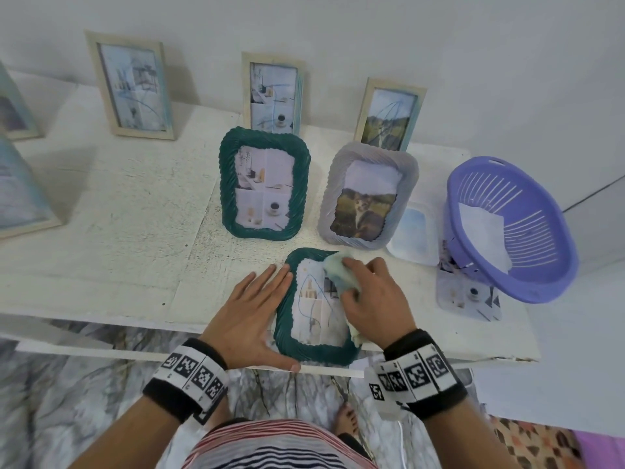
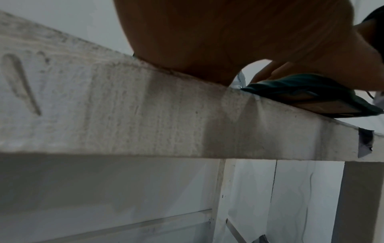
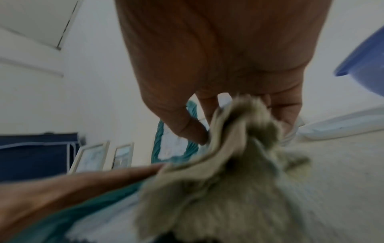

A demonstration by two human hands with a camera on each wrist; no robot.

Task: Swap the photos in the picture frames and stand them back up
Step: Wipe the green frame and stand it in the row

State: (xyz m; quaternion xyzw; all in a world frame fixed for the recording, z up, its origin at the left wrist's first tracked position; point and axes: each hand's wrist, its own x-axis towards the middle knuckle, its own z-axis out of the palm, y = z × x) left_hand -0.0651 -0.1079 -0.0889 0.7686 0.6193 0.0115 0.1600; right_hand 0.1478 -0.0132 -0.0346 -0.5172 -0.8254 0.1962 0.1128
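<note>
Green frame (image 1: pixel 313 346) lies flat, face up, at the near edge of the white tabletop (image 1: pixel 135 211), its near end hanging slightly past the lip, probably laid down so its scribbled glass can be wiped. Its border is dark teal, rope-twisted and rounded at the corners. The left hand (image 1: pixel 252 313) presses flat, fingers straight, along the frame's left side, seemingly to stop it sliding. The right hand (image 1: pixel 372 299) bunches a pale, fuzzy cloth (image 1: pixel 338 274) against the glass, thumb and fingers curled round it.

Beyond stand 2 more ribbed frames: a teal frame (image 1: pixel 264 182) and, right of it, a grey frame (image 1: pixel 368 196) showing a cat. 3 plain wooden frames (image 1: pixel 272 93) lean on the far wall. A slotted purple basket (image 1: pixel 507 228) tilts at the right.
</note>
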